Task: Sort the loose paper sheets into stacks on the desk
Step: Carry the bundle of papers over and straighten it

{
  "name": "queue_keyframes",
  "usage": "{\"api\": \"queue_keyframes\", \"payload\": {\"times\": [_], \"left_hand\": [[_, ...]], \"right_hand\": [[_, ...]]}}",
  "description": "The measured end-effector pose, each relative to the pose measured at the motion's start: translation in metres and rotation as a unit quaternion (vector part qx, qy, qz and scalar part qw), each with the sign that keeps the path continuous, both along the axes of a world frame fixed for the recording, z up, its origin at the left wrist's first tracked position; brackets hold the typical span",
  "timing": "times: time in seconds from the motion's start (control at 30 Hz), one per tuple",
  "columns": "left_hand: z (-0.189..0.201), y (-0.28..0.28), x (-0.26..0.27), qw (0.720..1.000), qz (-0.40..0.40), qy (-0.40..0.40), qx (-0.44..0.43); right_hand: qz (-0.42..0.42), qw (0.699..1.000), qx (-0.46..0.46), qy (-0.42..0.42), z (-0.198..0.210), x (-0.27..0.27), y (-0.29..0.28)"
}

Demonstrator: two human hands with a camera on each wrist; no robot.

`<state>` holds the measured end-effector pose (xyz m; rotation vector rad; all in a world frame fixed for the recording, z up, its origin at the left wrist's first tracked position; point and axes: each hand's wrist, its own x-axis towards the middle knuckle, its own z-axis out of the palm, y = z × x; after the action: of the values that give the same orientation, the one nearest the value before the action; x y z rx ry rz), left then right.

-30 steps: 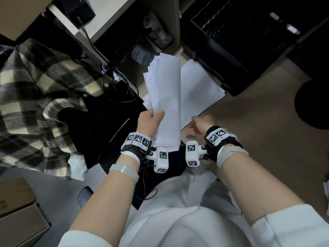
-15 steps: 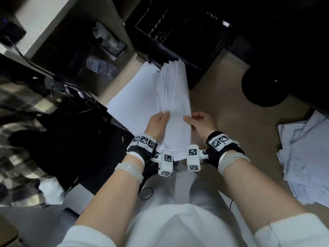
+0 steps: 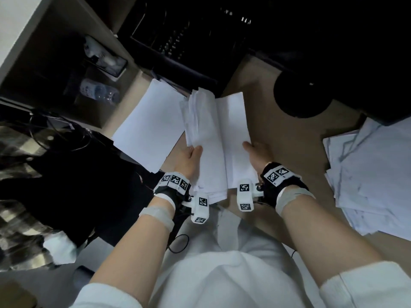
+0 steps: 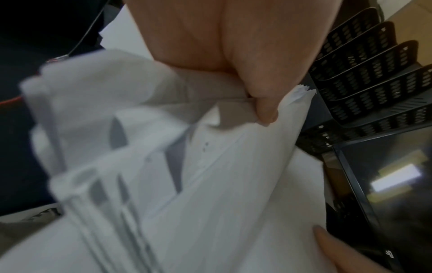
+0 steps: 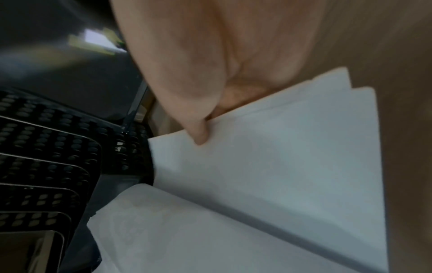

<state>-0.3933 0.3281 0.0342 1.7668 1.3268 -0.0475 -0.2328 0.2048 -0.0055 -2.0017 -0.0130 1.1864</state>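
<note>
A bundle of white paper sheets (image 3: 206, 138) is held upright over the desk, and my left hand (image 3: 191, 158) grips its lower left edge; the thumb (image 4: 264, 109) pinches several fanned sheets (image 4: 163, 166). My right hand (image 3: 255, 152) pinches the front sheets (image 3: 235, 134) (image 5: 292, 157) at their right edge and holds them peeled away to the right. A neat stack (image 3: 151, 127) lies flat on the desk to the left. A loose, untidy pile (image 3: 373, 174) lies at the right edge of the desk.
A black mesh tiered tray (image 3: 184, 41) (image 5: 42, 147) stands behind the paper. A round black base (image 3: 302, 94) sits at the back right. A plaid garment (image 3: 17, 196) and cables (image 3: 57, 132) lie to the left. A water bottle (image 3: 97, 92) lies on a shelf.
My right hand, which reached for the bundle a second ago, has taken hold of the front sheets and pulled them rightward. The head view has swung right, bringing the loose pile into view.
</note>
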Motion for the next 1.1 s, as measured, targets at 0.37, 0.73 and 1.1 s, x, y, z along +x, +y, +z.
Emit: {"api": "queue_keyframes", "payload": {"times": [0.37,0.73,1.1], "left_hand": [[-0.04,0.002,-0.015,0.981,-0.03,-0.019,-0.19],[-0.055,0.013,-0.028,0.987,0.016,0.024,-0.158],[-0.052,0.017,-0.047,0.993,-0.011,-0.016,-0.113]], "right_hand": [[0.006,0.999,0.025,0.024,-0.005,-0.02,0.006],[0.021,0.992,-0.091,-0.09,-0.021,-0.038,0.005],[-0.001,0.998,-0.04,-0.044,-0.023,-0.058,0.002]]}}
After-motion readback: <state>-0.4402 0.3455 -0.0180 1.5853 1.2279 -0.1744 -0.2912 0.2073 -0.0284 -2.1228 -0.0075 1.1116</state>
